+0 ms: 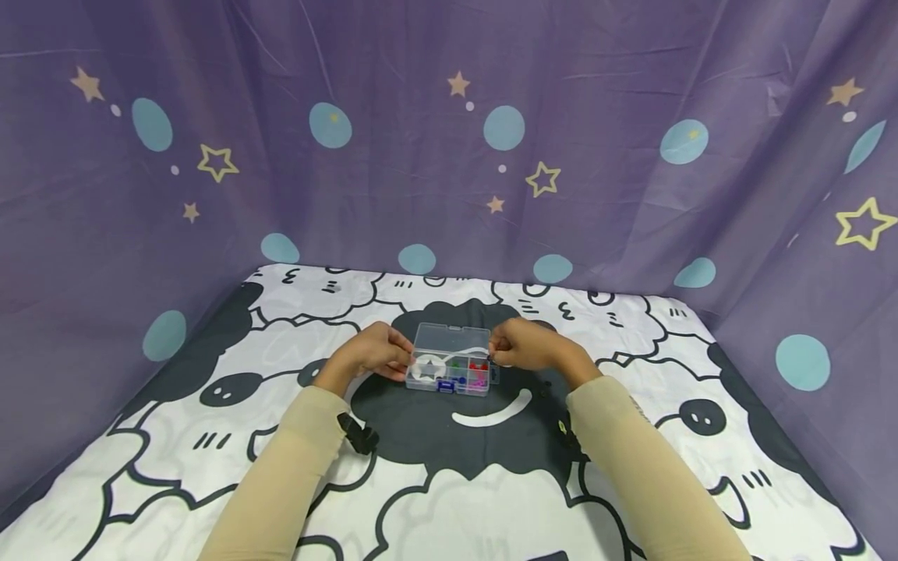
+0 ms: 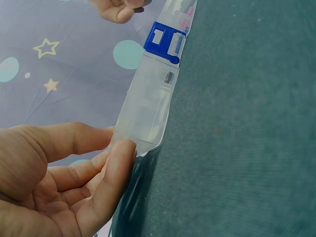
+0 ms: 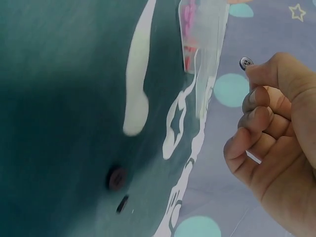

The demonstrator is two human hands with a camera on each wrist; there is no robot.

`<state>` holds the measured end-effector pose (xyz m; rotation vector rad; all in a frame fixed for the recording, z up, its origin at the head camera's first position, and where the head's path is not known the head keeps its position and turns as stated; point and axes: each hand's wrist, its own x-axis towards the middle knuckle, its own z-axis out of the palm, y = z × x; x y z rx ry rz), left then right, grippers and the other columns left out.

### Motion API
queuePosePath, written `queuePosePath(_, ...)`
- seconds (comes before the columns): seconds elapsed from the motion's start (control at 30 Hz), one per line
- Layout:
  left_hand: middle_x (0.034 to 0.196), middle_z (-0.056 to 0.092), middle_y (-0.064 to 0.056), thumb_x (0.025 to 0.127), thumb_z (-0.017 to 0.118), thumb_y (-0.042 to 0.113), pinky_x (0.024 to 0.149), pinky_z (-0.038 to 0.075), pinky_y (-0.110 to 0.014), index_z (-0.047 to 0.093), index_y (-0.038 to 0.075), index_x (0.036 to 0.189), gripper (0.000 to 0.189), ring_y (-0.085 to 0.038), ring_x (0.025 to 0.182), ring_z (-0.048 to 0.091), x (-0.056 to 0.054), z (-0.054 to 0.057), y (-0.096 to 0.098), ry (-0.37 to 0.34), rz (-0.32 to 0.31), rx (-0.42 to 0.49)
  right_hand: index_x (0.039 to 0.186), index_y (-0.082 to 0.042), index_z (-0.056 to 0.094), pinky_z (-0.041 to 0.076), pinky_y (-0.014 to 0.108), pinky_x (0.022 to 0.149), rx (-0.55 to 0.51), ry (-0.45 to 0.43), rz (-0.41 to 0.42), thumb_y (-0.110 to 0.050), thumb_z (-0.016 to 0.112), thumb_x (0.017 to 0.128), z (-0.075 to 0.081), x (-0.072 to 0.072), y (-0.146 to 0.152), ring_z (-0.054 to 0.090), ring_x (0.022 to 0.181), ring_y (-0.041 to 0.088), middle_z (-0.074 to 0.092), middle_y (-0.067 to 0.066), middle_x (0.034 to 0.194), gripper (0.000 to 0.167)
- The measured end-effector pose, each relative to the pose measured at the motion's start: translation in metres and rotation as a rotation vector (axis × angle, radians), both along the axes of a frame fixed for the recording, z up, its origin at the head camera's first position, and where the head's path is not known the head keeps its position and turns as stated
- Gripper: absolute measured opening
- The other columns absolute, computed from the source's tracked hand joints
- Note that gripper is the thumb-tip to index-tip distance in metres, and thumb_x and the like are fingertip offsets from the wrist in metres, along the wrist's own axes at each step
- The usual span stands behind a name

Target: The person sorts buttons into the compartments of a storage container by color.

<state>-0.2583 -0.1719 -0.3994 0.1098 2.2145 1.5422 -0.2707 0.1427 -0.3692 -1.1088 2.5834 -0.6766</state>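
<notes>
A clear plastic compartment box (image 1: 449,339) sits on the cloth with its lid raised at the back; small red, pink, green and blue pieces lie in its compartments. My left hand (image 1: 379,351) grips the box's left end, thumb and fingers at the corner in the left wrist view. There the blue latch (image 2: 165,42) shows on the front, and a small dark piece (image 2: 168,77) appears in the near compartment. At the box's right end, my right hand (image 1: 522,343) pinches a small dark button (image 3: 246,63) between thumb and forefinger, its other fingers curled in.
Two loose dark pieces, a round button (image 3: 117,178) and a narrow one (image 3: 122,204), lie on the cloth right of the box. The cloth (image 1: 421,514) carries a cartoon sheep print, partly visible through the box. A purple curtain (image 1: 421,195) hangs behind.
</notes>
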Motion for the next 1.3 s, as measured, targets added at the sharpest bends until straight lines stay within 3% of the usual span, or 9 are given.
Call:
queuePosePath(0.23,0.097,0.067,-0.019,0.093,0.070,-0.003,0.069,0.066,-0.036,0.062,-0.013,0.121,0.031,-0.022,0.073,0.067,-0.001,-0.001,0.000,0.002,-0.005,0.000,0.093,-0.008,0.071,0.035,0.025,0.056,0.004,-0.018,0.016,-0.008,0.058,0.100,0.002,0.002,-0.018,0.034,0.054,0.008,0.044,-0.006,0.062,0.015)
queuePosePath(0.53,0.097,0.067,-0.019,0.093,0.070,-0.003,0.070,0.066,-0.036,0.063,-0.013,0.122,0.031,-0.023,0.073,0.067,-0.001,-0.002,-0.002,-0.003,0.002,0.007,0.089,-0.012,0.068,0.036,0.022,0.055,-0.023,-0.008,0.056,-0.006,0.058,0.099,-0.001,0.001,-0.039,0.038,0.054,0.006,0.051,-0.006,0.063,0.015)
queuePosePath(0.77,0.097,0.067,-0.020,0.093,0.070,-0.003,0.069,0.066,-0.036,0.063,-0.013,0.121,0.031,-0.022,0.072,0.067,-0.001,-0.004,-0.004,-0.003,0.014,0.001,0.090,-0.006,0.071,0.035,0.022,0.054,-0.037,0.012,0.102,-0.006,0.057,0.098,-0.002,0.002,-0.055,0.034,0.050,0.006,0.045,-0.008,0.058,0.016)
queuePosePath(0.93,0.097,0.067,-0.019,0.093,0.070,-0.002,0.070,0.066,-0.036,0.063,-0.013,0.121,0.031,-0.022,0.073,0.067,-0.001,-0.003,-0.002,-0.003,0.016,-0.003,0.085,-0.013,0.068,0.034,0.021,0.053,-0.029,0.034,0.112,-0.006,0.060,0.097,-0.003,0.004,-0.064,0.034,0.051,0.005,0.046,-0.008,0.061,0.016)
queuePosePath(1.3,0.094,0.066,-0.018,0.093,0.070,-0.003,0.069,0.066,-0.036,0.064,-0.013,0.121,0.030,-0.021,0.072,0.067,-0.003,-0.003,0.000,-0.007,0.014,0.001,0.086,-0.015,0.068,0.036,0.020,0.050,-0.014,0.037,0.112,-0.006,0.062,0.095,-0.004,0.006,-0.080,0.039,0.052,0.004,0.051,-0.009,0.063,0.014)
